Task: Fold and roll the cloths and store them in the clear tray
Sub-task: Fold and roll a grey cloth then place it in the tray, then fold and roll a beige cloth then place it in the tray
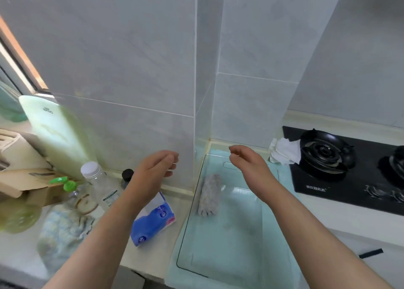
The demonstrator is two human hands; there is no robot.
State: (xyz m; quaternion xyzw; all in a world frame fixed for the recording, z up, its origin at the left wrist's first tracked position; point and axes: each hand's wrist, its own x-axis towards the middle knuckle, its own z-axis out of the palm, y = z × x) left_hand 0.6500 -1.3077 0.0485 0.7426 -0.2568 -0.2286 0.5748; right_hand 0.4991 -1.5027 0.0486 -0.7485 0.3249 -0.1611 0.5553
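Fingers (171,166) of the left hand (153,170) are loosely curled and hold nothing. This hand is in the air just left of the clear tray (229,249). The right hand (249,168) is above the tray's far end, and it holds nothing either. A rolled grey cloth (209,195) lies inside the tray, by its far left wall. A pale blue cloth (286,177) lies under the tray. Left of the tray, on the counter (153,258), sit a blue tissue pack (155,221) and a crumpled cloth (63,229). A black stove (349,179) is to the tray's right.
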